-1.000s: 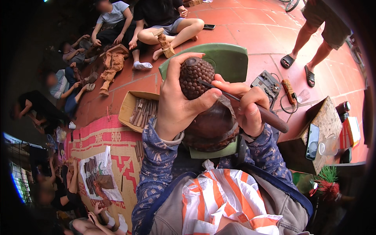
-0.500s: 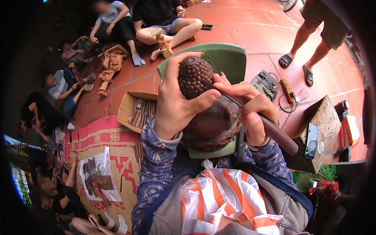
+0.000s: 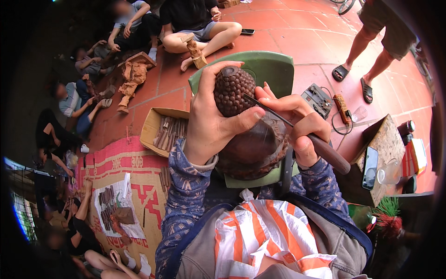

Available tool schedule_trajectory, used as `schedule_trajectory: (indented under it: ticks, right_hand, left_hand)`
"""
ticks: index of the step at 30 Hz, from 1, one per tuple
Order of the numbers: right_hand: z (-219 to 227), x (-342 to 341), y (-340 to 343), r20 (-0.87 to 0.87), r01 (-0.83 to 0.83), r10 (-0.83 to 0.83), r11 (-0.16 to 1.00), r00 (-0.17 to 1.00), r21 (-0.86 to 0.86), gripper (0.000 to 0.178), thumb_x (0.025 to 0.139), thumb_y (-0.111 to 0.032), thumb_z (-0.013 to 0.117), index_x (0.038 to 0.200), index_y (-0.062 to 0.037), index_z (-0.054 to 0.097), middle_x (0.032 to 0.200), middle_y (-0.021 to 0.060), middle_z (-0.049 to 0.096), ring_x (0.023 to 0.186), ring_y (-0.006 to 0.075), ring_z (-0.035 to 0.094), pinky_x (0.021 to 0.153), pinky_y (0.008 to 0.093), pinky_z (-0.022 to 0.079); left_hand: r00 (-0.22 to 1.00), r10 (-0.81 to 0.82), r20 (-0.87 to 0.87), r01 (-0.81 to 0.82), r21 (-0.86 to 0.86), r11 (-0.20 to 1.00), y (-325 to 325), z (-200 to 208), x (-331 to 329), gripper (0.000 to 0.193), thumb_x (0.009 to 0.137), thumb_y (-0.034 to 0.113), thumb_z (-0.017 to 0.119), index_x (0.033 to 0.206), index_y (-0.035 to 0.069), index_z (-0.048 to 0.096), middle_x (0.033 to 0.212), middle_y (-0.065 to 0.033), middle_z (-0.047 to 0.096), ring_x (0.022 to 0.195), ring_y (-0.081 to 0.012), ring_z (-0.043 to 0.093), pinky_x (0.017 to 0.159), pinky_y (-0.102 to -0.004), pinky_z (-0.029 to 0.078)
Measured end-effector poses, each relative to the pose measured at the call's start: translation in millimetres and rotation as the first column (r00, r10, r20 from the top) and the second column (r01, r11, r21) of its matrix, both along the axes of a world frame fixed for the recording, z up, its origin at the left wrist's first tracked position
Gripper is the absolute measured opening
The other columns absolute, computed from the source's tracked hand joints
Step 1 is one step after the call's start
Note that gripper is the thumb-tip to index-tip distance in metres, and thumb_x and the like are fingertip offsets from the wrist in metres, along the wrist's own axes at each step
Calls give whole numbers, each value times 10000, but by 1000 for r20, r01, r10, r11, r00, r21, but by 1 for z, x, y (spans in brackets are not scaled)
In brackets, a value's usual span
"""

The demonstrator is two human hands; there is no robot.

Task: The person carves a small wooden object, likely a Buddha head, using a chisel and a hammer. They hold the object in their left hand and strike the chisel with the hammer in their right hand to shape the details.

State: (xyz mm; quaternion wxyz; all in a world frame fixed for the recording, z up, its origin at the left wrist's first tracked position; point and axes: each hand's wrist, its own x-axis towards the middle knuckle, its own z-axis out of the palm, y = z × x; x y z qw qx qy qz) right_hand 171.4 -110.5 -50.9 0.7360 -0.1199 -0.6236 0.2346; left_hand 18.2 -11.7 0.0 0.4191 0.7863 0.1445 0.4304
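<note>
A dark brown wooden carving with a knobbly, beaded top [image 3: 233,90] rises in front of me, its broad smooth lower part [image 3: 248,151] resting over a green plastic chair [image 3: 274,69]. My left hand [image 3: 209,116] is wrapped round the beaded part, thumb along its near side. In my right hand [image 3: 302,125] is a carving chisel [image 3: 325,151] with a thin metal blade and a round wooden handle. The blade tip touches the beads at their lower right, close to my left thumb. The fingers of my right hand curl around the shank and handle.
Left of the carving, a cardboard box [image 3: 151,123] holds many chisels. More tools lie on paper [image 3: 116,200] on a patterned mat [image 3: 153,186]. At right stand a wooden block [image 3: 388,139] bearing a phone [image 3: 370,168], a power strip [image 3: 342,108] and a person's sandalled feet [image 3: 367,90]. Others sit behind.
The chisel has shifted very slightly, its handle end a little up and left, the tip staying on the beads. My left hand keeps its hold.
</note>
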Motion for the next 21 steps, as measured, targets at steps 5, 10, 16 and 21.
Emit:
schedule_trajectory:
  ticks: [5,10,16,21]
  right_hand:
    - [10,2,-7,146,125,-122,992,982,-9,184,908,-150,590,820,4,542,1242,375,498,1259,511,450,1129,576,195]
    - [14,7,-8,241,173,-175,984,955,30,180,874,-141,619,813,13,548,1230,384,511,1238,510,476,1123,565,216]
    - [19,12,-7,229,151,-147,989,962,-2,201,866,-158,630,778,7,554,1187,377,550,1209,474,524,1120,543,244]
    - [16,19,1,211,105,-100,994,972,-10,205,866,-162,639,752,-11,562,1177,360,574,1161,468,563,1120,544,244]
  left_hand:
    - [999,-3,38,0,70,998,2,-2,1,721,723,358,843,1236,18,468,1047,-93,592,935,-158,600,838,-295,492]
    - [999,-16,43,12,73,997,2,-2,1,697,734,340,836,1230,18,467,1045,-93,598,926,-156,606,828,-291,497]
    - [1000,-7,20,5,115,993,2,2,0,656,751,294,822,1224,19,462,1029,-89,612,915,-150,617,818,-288,502]
    - [999,-16,39,13,73,997,0,2,2,640,758,270,816,1225,17,460,1013,-89,616,905,-148,621,814,-286,504]
